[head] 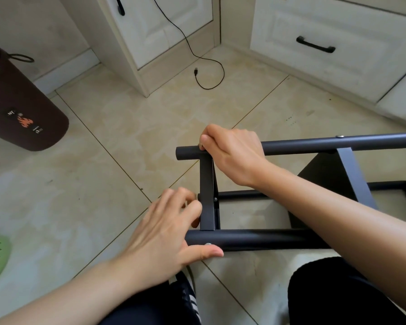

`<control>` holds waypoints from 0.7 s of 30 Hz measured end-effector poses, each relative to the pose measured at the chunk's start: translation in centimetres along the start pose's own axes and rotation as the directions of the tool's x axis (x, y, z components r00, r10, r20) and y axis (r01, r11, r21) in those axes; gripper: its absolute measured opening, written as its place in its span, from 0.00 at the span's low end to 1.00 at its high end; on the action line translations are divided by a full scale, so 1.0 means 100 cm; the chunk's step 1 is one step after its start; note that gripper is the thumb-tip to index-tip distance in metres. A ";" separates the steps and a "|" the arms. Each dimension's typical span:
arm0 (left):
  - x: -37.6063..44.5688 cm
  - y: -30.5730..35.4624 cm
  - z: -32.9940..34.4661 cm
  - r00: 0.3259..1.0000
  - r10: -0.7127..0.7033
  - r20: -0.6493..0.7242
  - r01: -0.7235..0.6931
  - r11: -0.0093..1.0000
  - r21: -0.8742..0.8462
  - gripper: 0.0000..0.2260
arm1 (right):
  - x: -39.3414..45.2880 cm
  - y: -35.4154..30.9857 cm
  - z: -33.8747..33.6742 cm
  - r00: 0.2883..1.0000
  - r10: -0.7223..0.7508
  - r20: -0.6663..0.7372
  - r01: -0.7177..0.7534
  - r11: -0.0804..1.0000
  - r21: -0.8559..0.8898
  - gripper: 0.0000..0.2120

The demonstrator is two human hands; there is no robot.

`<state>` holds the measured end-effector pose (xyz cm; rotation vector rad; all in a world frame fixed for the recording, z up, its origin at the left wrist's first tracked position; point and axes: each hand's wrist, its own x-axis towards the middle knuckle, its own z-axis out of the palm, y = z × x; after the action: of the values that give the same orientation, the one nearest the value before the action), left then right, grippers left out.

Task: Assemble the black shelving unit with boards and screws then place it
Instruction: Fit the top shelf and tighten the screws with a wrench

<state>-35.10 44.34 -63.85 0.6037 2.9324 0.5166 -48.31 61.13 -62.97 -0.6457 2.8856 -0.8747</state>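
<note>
The matte black shelving frame (pixel 256 238), round metal tubes joined by flat bars, lay on the glossy tiled floor (pixel 127 127). The right hand (pixel 232 153) curled around the upper tube; the left hand's (pixel 167 231) blurred fingers seemingly pinched something small at the crossbar (pixel 207 195).

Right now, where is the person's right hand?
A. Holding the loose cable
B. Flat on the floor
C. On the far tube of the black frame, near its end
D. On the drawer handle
C: the right hand curls over the far tube near its end, above the crossbar.
</note>
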 end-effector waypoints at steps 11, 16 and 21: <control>0.007 -0.004 0.000 0.977 0.205 -0.064 -0.209 0.975 -0.075 0.22 | 0.000 -0.002 -0.002 0.999 -0.011 -0.031 0.011 1.000 -0.013 0.16; 0.005 -0.003 0.000 0.985 0.161 -0.069 -0.172 0.965 -0.199 0.21 | -0.001 -0.005 -0.005 1.000 -0.001 0.020 0.002 1.000 -0.024 0.15; 0.004 -0.001 0.000 0.993 0.102 -0.059 -0.116 0.937 -0.330 0.21 | -0.005 -0.004 -0.018 0.998 -0.011 0.059 -0.006 0.964 0.268 0.12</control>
<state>-35.50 44.36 -63.88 0.7174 2.7623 1.0222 -47.98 61.98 -61.27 -0.6357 2.6455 -1.1958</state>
